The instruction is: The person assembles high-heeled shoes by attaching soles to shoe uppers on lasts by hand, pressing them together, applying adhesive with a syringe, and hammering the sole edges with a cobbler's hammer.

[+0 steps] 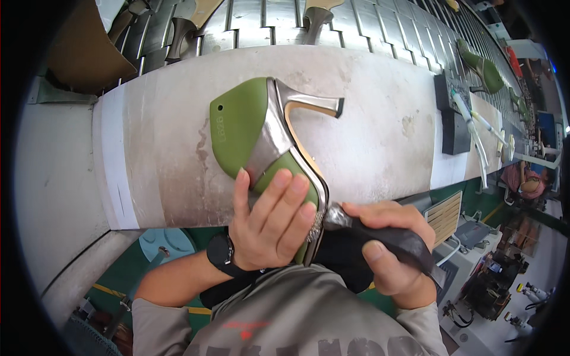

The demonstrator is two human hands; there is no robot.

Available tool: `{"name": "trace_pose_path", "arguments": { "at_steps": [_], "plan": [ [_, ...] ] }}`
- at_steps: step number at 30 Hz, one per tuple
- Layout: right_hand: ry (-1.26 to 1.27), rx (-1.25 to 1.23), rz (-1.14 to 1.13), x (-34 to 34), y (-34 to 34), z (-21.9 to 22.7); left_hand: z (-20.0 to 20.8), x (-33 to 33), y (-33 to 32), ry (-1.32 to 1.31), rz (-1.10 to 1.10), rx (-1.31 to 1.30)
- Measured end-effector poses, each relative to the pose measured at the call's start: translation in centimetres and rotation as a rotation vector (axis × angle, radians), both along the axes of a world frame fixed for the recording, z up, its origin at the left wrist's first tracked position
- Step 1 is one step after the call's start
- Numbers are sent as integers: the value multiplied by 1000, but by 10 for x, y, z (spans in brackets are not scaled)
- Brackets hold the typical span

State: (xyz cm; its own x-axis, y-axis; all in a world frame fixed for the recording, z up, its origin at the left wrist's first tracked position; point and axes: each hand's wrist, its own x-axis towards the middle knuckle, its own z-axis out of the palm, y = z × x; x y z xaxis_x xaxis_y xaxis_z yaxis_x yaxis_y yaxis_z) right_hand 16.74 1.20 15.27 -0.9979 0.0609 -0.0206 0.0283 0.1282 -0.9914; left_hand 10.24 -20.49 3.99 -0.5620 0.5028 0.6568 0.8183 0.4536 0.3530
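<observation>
Left hand: the left hand (270,228) lies with fingers outstretched over the side of the shoe, pressing on it and steadying it; a black watch (220,252) sits on its wrist.
Right hand: the right hand (392,270) is wrapped around the dark handle of a tool (395,240), whose metal head is at the shoe's edge, just right of the left fingertips; whether they touch is hard to tell.
Shoe: the shoe (270,142), silvery straps over a green last, is under the left hand and reaches beyond it, heel pointing off to the right; its near end overhangs the table.
Table: the table (368,118) is a pale, worn slab, browned left of the left hand and blotched beyond the right; white strips cross it at both ends.
Stool: a light-blue stool (169,240) stands below table height, left of the left wrist.
Floor: green with yellow lines, on either side of the forearms.
Box: a black box (454,127) with pale tubes (473,133) is beyond the right hand, to its right.
Conveyor: metal slats (255,35) run past the table's far side, ahead of both hands, carrying more shoes (182,35).
Room: equipment (490,279) fills the space right of the right hand; farther off sits a person in pink (528,184).
</observation>
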Motion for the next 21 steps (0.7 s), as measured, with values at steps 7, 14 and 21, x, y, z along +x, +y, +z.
{"name": "trace_pose_path", "arguments": {
  "at_steps": [7,14,21],
  "plan": [
    [-60,98,257,-48,20,22,-6,6,-1,28,-5,26],
    [33,14,102,-13,7,2,-6,3,-1,-18,8,23],
    [-215,-209,-3,-34,12,11,-6,7,-3,-36,-16,43]
  ]
}}
